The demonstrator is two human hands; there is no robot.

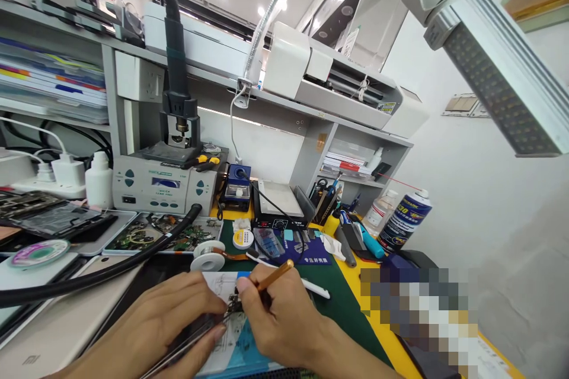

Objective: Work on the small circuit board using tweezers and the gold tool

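Note:
My left hand [178,314] is closed on what look like slim metal tweezers [189,343], their tip end near a small circuit board [233,304]. In my right hand [280,314], the fingers pinch a slim gold-handled tool [278,276], its handle end pointing up and right. The tool's working tip is hidden behind my thumb and fingers. Both hands meet over the board, which lies on a white and blue printed sheet [240,346] on the green mat [351,323]. My fingers cover part of the board.
A white solder spool [207,256] and a parts tray [207,231] lie beyond my hands. The black hose [111,272] crosses at left over phones. A hot-air station [155,183], soldering unit [237,186] and spray can [406,219] stand behind. A lamp [502,65] hangs upper right.

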